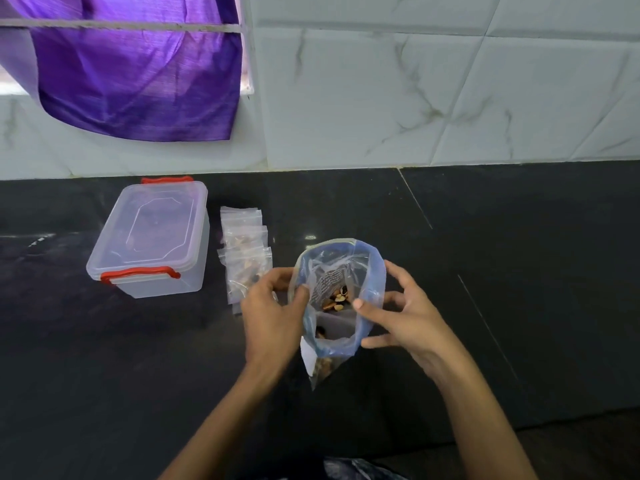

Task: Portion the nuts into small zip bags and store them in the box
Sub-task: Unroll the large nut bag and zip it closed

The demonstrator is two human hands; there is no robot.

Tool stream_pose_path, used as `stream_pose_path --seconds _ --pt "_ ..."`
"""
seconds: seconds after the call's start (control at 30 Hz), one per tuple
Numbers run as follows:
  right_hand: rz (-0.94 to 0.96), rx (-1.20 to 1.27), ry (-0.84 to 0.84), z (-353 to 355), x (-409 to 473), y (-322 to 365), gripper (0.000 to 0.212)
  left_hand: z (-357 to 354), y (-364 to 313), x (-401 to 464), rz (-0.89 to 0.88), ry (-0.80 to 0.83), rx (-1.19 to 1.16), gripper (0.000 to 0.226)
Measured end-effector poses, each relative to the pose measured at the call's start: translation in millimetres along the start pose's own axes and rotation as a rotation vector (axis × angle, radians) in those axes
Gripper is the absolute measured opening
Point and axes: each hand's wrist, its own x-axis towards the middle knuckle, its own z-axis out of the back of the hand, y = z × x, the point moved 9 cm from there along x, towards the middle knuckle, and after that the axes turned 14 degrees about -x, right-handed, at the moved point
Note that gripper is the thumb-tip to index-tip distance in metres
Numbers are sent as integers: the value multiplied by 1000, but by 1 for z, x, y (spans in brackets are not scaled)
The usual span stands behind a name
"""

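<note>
Large clear blue-rimmed zip bag [341, 299] above dark counter [519, 271], mouth open; left hand [273, 317] and right hand [405, 315] pinch rim. Brown nuts [335, 301] partly hidden inside. Small filled zip bags [244, 251] beside lidded clear plastic box [152, 237], contents blurred.

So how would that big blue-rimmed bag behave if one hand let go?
Likely floppy: the big bag is thin film, its mouth held open by the left hand and right hand. Probably bottom-heavy, with nuts low inside. It might slump and spill.
</note>
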Motion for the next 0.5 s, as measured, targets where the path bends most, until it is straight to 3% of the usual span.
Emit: stream_pose_path --seconds 0.03,0.17,0.23,0.33,0.4,0.5 --pt "-10 17 -47 3 0 -1 61 -2 9 0 84 19 -78 10" --pt "-51 213 -329 23 2 -13 39 -34 43 -21 710 253 -786 45" --pt "-63 459 -233 14 5 -18 41 -41 39 -30 745 368 -900 50" --pt "11 719 95 -6 2 -7 57 -39 40 -35 679 392 -901 62" --pt "83 563 158 -8 -2 -2 54 -36 42 -33 663 334 -906 63" --pt "88 186 64 -3 -1 -8 42 -34 49 -30 674 180 -910 52"
